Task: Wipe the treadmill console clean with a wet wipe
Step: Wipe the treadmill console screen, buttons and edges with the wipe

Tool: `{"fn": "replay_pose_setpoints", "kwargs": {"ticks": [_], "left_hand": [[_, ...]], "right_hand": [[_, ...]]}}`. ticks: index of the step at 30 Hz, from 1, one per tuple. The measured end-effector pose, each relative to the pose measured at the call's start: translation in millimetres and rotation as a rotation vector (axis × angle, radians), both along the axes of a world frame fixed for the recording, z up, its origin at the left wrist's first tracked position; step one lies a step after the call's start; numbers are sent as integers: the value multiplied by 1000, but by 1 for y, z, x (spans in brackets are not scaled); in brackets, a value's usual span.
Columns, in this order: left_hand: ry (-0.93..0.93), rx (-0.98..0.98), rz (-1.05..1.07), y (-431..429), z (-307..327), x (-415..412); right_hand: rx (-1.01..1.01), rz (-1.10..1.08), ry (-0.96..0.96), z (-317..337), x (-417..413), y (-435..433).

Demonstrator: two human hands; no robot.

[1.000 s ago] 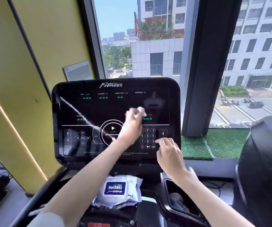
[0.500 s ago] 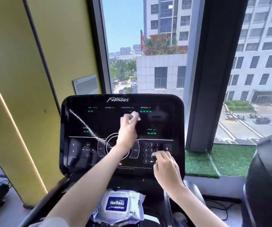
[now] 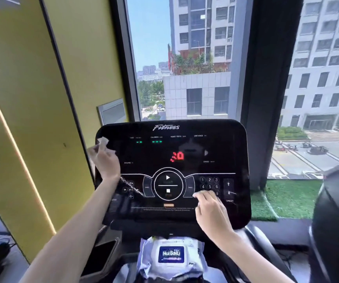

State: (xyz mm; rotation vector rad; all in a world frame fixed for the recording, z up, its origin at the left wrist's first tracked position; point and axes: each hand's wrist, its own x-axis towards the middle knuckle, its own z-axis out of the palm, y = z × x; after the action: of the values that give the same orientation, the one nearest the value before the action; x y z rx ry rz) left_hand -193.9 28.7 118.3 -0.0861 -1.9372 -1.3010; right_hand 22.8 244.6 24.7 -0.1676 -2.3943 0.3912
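Moved since a second ago: left hand (image 3: 105,161) and wipe (image 3: 102,142), from mid-console to the upper left edge; red figures now glow at the display's centre.

Left fingers (image 3: 96,149): curled, pinching the wipe in a bunch, with a loose corner sticking up above them, at the rim of the console (image 3: 185,217).

Right fingers (image 3: 203,194): fairly straight and spread, tips resting on the keypad (image 3: 209,183), holding nothing. The right hand (image 3: 212,211) seems to steady the panel.

Wipe, handling: I judge it light, limp and damp. It folds and slips, so it is best kept wadded under several fingertips, not held by one corner.

Console: glossy, stiff, touch-sensitive by the look. Light pressure is advisable; stray key presses are a risk.

Pack (image 3: 171,254): below the console, label up.
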Motion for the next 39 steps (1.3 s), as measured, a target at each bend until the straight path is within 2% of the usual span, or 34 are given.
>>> {"fn": "replay_pose_setpoints", "kwargs": {"ticks": [4, 8, 11, 15, 18, 22, 25, 29, 32, 34, 36, 39], "left_hand": [[18, -24, -126, -26, -8, 7], [83, -374, -216, -47, -14, -7], [63, -473, -275, -44, -4, -19], [96, -695, -412, -29, -7, -20], [124, -762, -491, -35, -26, -21], [174, -979, -637, -65, -63, -19], [81, -1144, -750, -82, -77, -10], [-211, -1451, -968, -105, -72, 0], [-306, -1392, -964, -124, -58, -6], [-356, -1231, -956, -130, -49, -7], [-359, -1121, -961, -131, -42, 0], [-311, -1034, -1031, -124, -44, 15]], "right_hand": [[28, -1, -19, 2, -10, -36], [139, 22, -83, 1, -23, -71], [170, 13, -110, 11, -33, -92], [188, 11, -135, 15, -58, -116], [191, 34, -147, 11, -71, -132], [103, 62, -147, 8, -80, -147], [74, 78, -182, 5, -84, -158], [53, 90, -191, 0, -83, -162], [14, 87, -214, -2, -89, -162], [-40, 97, -234, -1, -94, -165], [-217, 127, -261, 3, -99, -172], [-612, 214, -280, 10, -104, -183]]}}
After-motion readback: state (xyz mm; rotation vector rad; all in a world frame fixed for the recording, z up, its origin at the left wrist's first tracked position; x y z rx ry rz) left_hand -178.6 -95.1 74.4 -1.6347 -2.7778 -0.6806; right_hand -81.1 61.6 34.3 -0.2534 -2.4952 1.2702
